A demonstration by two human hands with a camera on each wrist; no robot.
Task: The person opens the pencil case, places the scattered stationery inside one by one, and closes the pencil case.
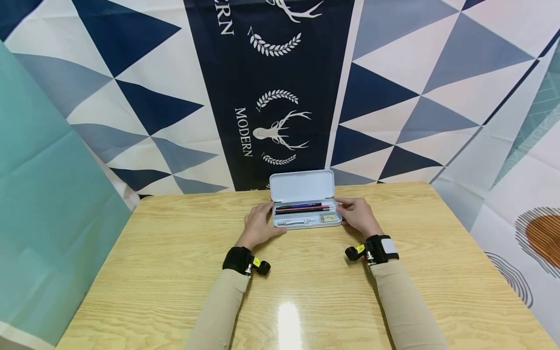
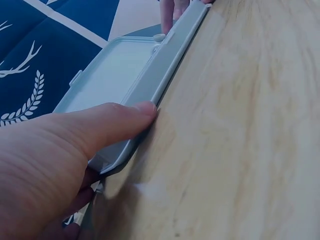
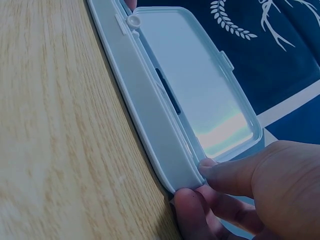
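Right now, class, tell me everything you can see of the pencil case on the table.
The pencil case is pale grey-white, seemingly plastic, rectangular with rounded corners. Its hinged lid stands open. Inside lie dark pens and small items. It rests flat on the wooden table; the left hand and right hand hold its ends.

- The pale grey rectangular plastic pencil case (image 1: 306, 221) looks smooth, with a soft satin sheen; its open lid (image 3: 200, 95) mirrors light faintly on the inner face.
- The light wood-grain tabletop (image 1: 175, 272) is smooth and semi-glossy, with a bright glare patch near the front edge; the grain looks printed or laminated, though which cannot be told.
- The blue-and-white triangle-patterned cloth backdrop (image 1: 393, 87) is matt, with fold creases.
- The beige long sleeves (image 1: 218, 311) look like soft matt knit fabric.
- The black wrist straps (image 1: 236, 258) appear to be matt cloth.
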